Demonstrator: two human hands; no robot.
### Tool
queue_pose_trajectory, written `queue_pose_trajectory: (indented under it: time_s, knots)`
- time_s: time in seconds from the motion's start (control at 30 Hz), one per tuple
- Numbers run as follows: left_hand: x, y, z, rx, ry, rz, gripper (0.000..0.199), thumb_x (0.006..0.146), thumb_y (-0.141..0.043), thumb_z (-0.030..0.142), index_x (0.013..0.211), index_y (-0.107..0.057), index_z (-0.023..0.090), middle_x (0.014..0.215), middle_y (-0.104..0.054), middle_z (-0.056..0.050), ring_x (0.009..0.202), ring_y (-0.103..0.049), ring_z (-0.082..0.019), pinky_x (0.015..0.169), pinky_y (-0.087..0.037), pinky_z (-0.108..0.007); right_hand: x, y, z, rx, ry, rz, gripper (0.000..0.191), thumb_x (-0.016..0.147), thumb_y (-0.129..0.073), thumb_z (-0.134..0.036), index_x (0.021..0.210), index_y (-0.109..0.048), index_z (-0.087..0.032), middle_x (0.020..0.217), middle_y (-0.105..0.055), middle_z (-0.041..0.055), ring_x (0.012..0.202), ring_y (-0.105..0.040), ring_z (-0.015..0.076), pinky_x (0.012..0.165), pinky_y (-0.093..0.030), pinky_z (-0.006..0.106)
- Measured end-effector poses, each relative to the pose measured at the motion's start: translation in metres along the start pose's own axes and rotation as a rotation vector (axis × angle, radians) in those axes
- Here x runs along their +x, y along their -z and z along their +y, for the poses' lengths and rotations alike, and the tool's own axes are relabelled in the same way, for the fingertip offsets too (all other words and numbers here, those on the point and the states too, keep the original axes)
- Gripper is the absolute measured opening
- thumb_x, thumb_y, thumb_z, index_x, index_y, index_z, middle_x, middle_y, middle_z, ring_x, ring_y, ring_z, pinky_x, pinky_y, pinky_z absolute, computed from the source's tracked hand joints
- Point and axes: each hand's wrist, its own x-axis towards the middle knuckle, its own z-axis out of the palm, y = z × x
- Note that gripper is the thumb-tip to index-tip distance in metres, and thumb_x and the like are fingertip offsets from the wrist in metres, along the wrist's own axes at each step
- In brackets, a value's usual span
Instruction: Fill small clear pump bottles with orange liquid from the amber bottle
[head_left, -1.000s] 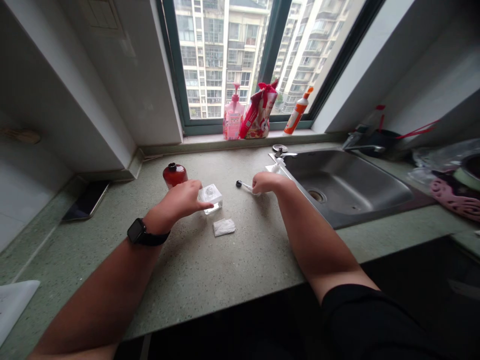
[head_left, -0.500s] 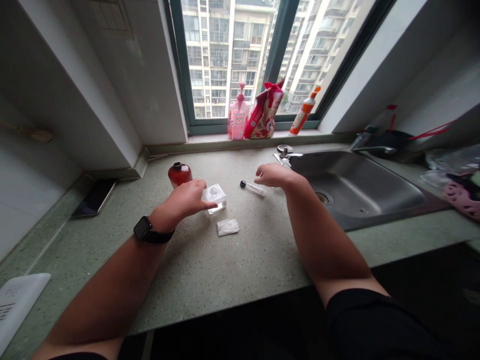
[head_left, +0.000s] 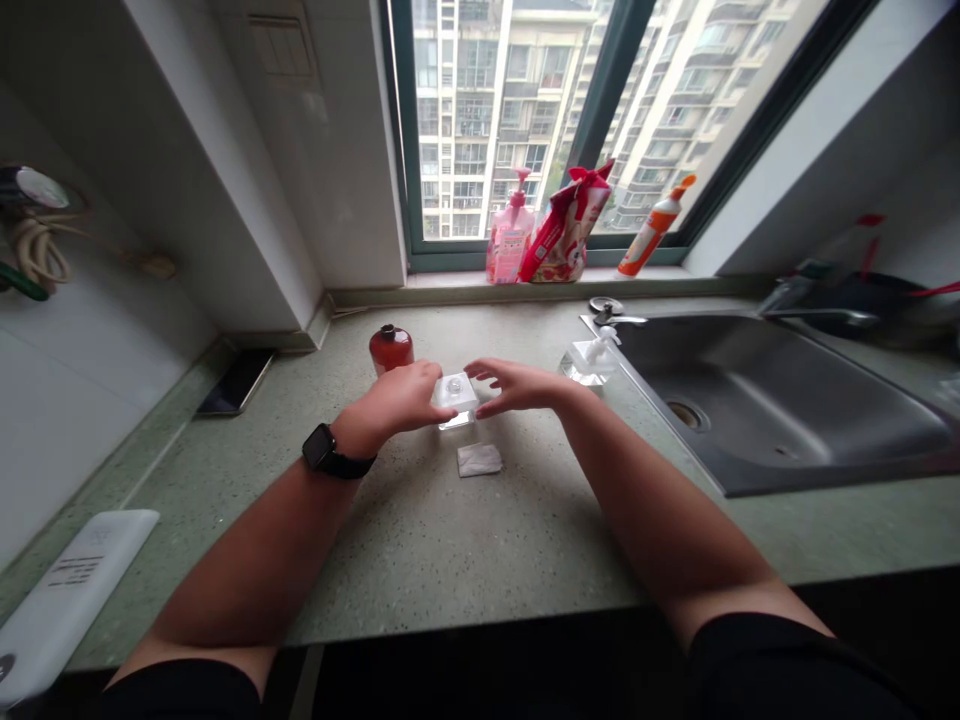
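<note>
A clear, square bottle (head_left: 455, 397) with an uncapped round neck stands upright on the counter. My left hand (head_left: 401, 398) grips its left side, thumb at the front and fingers behind. From the right my right hand (head_left: 517, 385) comes up close to the same bottle, fingers apart and curved, holding nothing. Just in front lies a folded white tissue (head_left: 480, 460). Behind my left hand stands a red bottle (head_left: 391, 348) with a black neck. A second clear square bottle (head_left: 586, 362), with a white pump on top, is beyond my right wrist.
The steel sink (head_left: 787, 390) is set into the counter (head_left: 480, 560) at right. A phone (head_left: 236, 383) lies at left, and a white device (head_left: 79, 580) near the left edge. On the sill are a pink pump bottle (head_left: 510, 240), a red bag (head_left: 570, 225) and an orange bottle (head_left: 652, 235).
My right hand has moved left from beside the pump bottle to the clear square bottle. The black-ended dropper-like piece is now hidden. The whole view has shifted left.
</note>
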Motion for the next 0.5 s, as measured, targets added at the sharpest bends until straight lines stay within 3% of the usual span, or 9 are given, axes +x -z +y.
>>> queue_pose_trajectory:
  time_s: [0.17, 0.3, 0.4, 0.5]
  knots:
    - [-0.009, 0.006, 0.009, -0.001, -0.001, -0.005, 0.043, 0.087, -0.076, 0.05, 0.113, -0.072, 0.016, 0.115, -0.075, -0.014, 0.097, -0.072, -0.031, 0.073, -0.049, -0.036, 0.009, -0.018, 0.007, 0.025, -0.008, -0.013, 0.072, 0.07, -0.094, -0.046, 0.131, -0.062, -0.023, 0.127, -0.074, 0.0093, 0.116, -0.07, 0.0301, 0.102, -0.057, 0.045]
    - [-0.013, 0.021, 0.002, -0.08, -0.043, 0.045, 0.05, 0.086, -0.079, 0.055, 0.116, -0.071, 0.017, 0.11, -0.075, -0.012, 0.096, -0.071, -0.028, 0.075, -0.05, -0.035, 0.01, -0.031, 0.013, 0.054, -0.003, 0.026, 0.063, 0.07, -0.092, -0.044, 0.121, -0.062, -0.023, 0.119, -0.072, 0.0065, 0.109, -0.069, 0.0284, 0.094, -0.056, 0.04]
    - [-0.019, 0.043, -0.013, -0.177, -0.014, 0.262, 0.037, 0.093, -0.072, 0.048, 0.116, -0.069, 0.019, 0.1, -0.073, -0.007, 0.087, -0.067, -0.022, 0.075, -0.05, -0.033, 0.008, -0.04, 0.015, 0.101, -0.001, 0.071, 0.06, 0.07, -0.091, -0.041, 0.118, -0.06, -0.023, 0.119, -0.071, 0.0061, 0.11, -0.068, 0.0273, 0.093, -0.055, 0.039]
    - [-0.024, 0.058, -0.032, -0.164, 0.108, 0.638, 0.028, 0.096, -0.069, 0.042, 0.114, -0.066, 0.02, 0.104, -0.07, -0.006, 0.091, -0.065, -0.021, 0.084, -0.053, -0.035, 0.006, -0.049, 0.014, 0.072, 0.003, 0.145, 0.055, 0.071, -0.089, -0.04, 0.114, -0.06, -0.024, 0.116, -0.071, 0.0058, 0.106, -0.066, 0.0258, 0.093, -0.053, 0.038]
